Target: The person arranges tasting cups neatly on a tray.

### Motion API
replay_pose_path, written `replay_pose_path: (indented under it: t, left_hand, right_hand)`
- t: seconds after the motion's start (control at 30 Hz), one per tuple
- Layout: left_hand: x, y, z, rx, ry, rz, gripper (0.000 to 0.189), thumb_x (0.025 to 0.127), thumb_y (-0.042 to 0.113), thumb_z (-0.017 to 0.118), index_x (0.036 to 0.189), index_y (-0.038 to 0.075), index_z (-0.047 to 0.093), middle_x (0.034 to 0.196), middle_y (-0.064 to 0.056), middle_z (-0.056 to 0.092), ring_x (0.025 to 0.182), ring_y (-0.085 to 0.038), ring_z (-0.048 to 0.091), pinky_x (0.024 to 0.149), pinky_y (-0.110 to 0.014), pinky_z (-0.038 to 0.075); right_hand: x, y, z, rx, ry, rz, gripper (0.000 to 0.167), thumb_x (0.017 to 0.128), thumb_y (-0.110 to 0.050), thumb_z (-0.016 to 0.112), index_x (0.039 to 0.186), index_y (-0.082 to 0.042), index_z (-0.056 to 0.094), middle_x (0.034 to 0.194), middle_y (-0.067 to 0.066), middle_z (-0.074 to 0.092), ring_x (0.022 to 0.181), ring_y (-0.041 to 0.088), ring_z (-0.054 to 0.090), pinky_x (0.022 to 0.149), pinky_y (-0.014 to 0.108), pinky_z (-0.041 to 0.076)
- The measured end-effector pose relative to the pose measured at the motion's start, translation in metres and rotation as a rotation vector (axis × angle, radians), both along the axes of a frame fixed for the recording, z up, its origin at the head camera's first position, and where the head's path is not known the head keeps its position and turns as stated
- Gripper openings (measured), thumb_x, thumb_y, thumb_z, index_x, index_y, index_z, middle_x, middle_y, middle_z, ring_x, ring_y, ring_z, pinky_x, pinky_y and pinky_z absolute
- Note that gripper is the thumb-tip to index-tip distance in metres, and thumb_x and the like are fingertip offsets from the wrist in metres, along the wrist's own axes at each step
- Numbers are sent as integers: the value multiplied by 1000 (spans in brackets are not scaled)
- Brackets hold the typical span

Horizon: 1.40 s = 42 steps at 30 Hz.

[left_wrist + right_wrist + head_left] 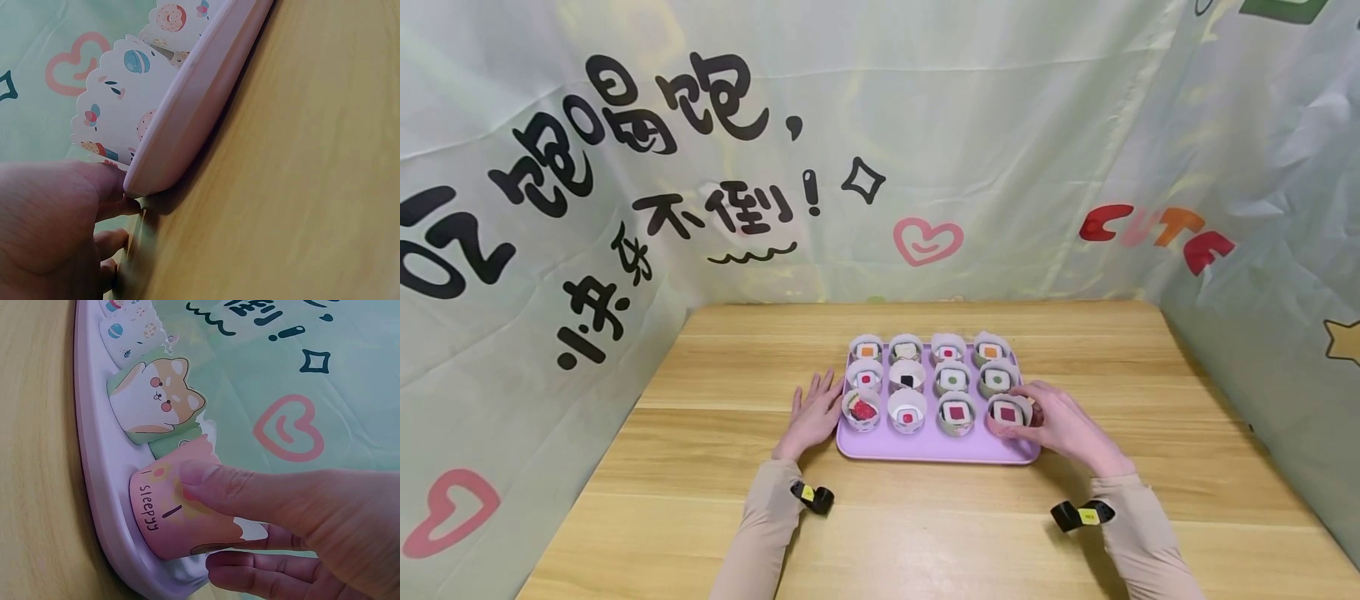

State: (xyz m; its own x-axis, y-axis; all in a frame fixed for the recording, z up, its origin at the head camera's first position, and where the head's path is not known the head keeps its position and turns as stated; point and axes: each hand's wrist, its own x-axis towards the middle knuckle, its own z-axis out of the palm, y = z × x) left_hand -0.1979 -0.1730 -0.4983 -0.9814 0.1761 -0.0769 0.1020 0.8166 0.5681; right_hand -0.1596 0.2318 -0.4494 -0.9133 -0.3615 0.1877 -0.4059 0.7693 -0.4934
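A lilac tray (925, 451) lies on the table, bearing rows of paper baking cups. At its front right corner, my right hand (1067, 427) pinches a pink paper cup (164, 522) printed "I sleepyy", thumb on the near side and fingers around the far side. That cup stands on the tray and holds a white piece with a dark red square centre (1007, 413). My left hand (812, 415) lies with spread fingers at the tray's left edge, touching its rim in the left wrist view. Beside the pink cup stands a dog-print cup (156, 400).
Other cups hold small sushi-like pieces with orange, green, red or black centres; the front left cup (861, 410) holds a red-topped piece. The wooden table (917, 517) meets printed cloth walls (925, 150) at the back and sides.
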Motion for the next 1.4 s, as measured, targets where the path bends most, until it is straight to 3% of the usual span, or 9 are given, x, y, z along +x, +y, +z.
replay_pose_path:
  t: [0.2, 0.47, 0.7, 0.97, 1.1, 1.27, 1.4]
  left_hand:
    - [-1, -1, -2, -11, 2, 6, 52, 108, 34, 37, 156, 13, 37, 169, -13, 18, 159, -36, 6, 126, -62, -4]
    - [0, 0, 0, -12, 14, 3, 51, 108, 32, 36, 155, 12, 39, 168, -16, 21, 158, -39, 9, 126, -63, -3]
    - [1, 0, 0, -16, 6, 6, 52, 108, 33, 36, 156, 13, 38, 169, -14, 19, 158, -37, 7, 126, -62, -4]
    - [0, 1, 0, -14, 11, 3, 52, 107, 32, 37, 155, 13, 39, 168, -15, 20, 158, -37, 8, 126, -63, -3]
    - [0, 1, -2, -17, 22, 0, 51, 107, 30, 37, 154, 11, 40, 168, -16, 21, 158, -38, 9, 126, -64, -3]
    - [0, 1, -2, -13, 22, 1, 51, 107, 30, 38, 154, 11, 40, 168, -16, 21, 158, -38, 9, 126, -63, -3]
    - [1, 1, -1, -15, 30, 0, 50, 107, 29, 38, 154, 11, 41, 168, -15, 22, 158, -38, 10, 125, -64, -2]
  right_hand:
    - [0, -1, 0, -1, 9, 6, 66, 75, -33, 89, 124, 3, 65, 122, 27, 67, 103, 35, 67, 87, 53, 57]
    - [0, 0, -3, 5, 18, 6, 67, 73, -34, 89, 123, 2, 65, 118, 22, 69, 93, 25, 66, 79, 44, 58]
    - [1, 3, -2, -15, -38, 1, 66, 73, -32, 90, 124, 0, 64, 96, 8, 65, 72, 11, 56, 58, 21, 47]
    - [1, 5, 2, -46, -52, -8, 65, 74, -31, 89, 125, 0, 63, 96, 8, 66, 73, 12, 57, 59, 21, 48]
    - [1, 5, 1, -84, 4, -10, 56, 78, -28, 86, 121, 1, 65, 96, 10, 66, 72, 11, 56, 58, 21, 47]
    - [0, 4, -1, -108, 161, -38, 36, 86, -21, 80, 112, 0, 70, 91, 9, 68, 71, 10, 56, 58, 22, 50]
    - [-2, 4, -2, -116, 285, -98, 19, 90, -12, 74, 105, -1, 72, 96, 13, 72, 79, 24, 66, 66, 39, 57]
